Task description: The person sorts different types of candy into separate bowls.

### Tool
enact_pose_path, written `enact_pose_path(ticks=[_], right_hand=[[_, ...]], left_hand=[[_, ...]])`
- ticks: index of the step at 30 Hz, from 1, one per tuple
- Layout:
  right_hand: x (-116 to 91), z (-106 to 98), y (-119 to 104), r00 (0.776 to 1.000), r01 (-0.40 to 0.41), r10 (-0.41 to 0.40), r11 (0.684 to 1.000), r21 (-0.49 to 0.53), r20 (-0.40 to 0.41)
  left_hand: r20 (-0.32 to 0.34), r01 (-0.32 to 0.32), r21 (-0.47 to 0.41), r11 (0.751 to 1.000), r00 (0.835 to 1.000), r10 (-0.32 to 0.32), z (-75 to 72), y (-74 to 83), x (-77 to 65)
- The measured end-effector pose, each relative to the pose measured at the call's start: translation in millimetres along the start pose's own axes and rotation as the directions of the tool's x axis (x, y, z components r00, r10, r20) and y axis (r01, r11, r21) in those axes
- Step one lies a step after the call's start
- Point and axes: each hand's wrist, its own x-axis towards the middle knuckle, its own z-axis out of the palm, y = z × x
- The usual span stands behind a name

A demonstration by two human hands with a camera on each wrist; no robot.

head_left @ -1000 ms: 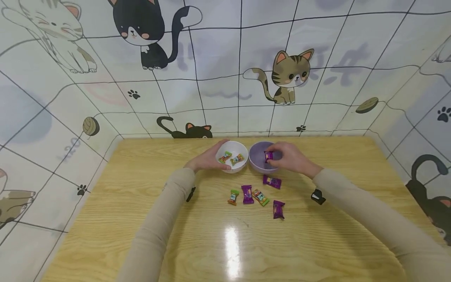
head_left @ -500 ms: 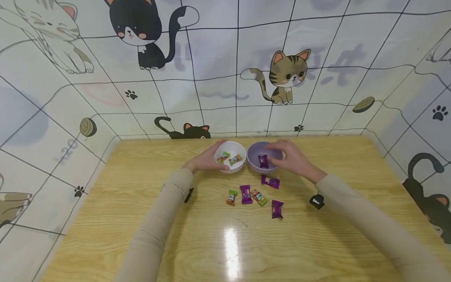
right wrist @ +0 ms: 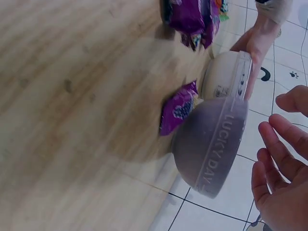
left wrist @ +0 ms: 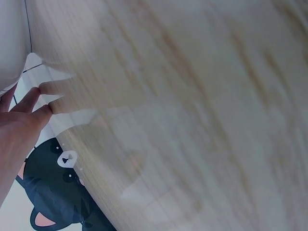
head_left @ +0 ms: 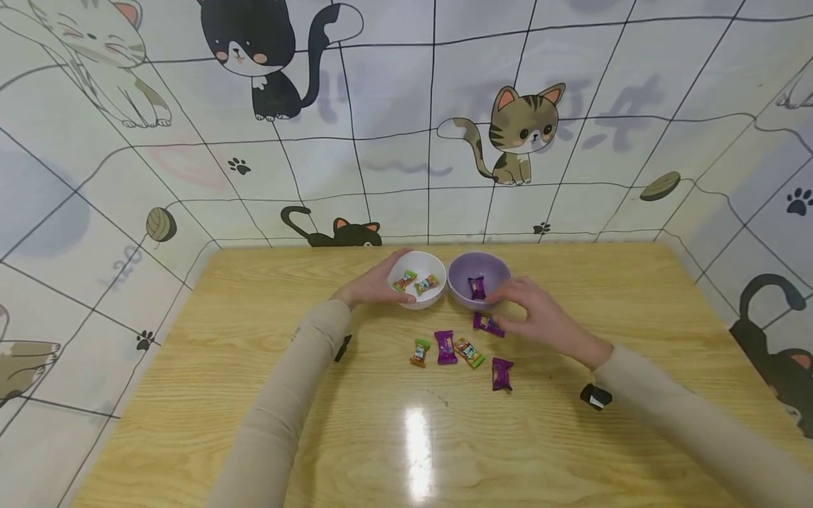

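Hands [head_left: 371, 283] [head_left: 543, 319] apart, left holding bowl [head_left: 419, 262], candy [head_left: 485, 324] beside right

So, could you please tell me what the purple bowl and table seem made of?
The purple bowl could be ceramic or plastic, smooth, with even, opaque colour. The table looks like wood or laminate, glossy, given its grain and bright reflection.

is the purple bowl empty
No, not empty: the head view shows one purple packet lying inside the purple bowl.
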Motion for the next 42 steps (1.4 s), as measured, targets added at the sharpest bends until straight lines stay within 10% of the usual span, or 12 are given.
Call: enact_pose_path(ticks=[26, 42], right_hand=[[-47, 17, -3, 0.963, -0.11, 0.111, 0.994, -0.018, 0.247], [-62, 18, -8, 0.931, -0.145, 0.207, 0.965, -0.217, 0.301]], left_hand=[[-0.004, 0.012, -0.021, 1.0, 1.0, -0.012, -0.2, -1.7, 2.1], [-0.004, -0.015, -0.062, 0.998, 1.0, 0.014, -1.1, -2.1, 2.0]])
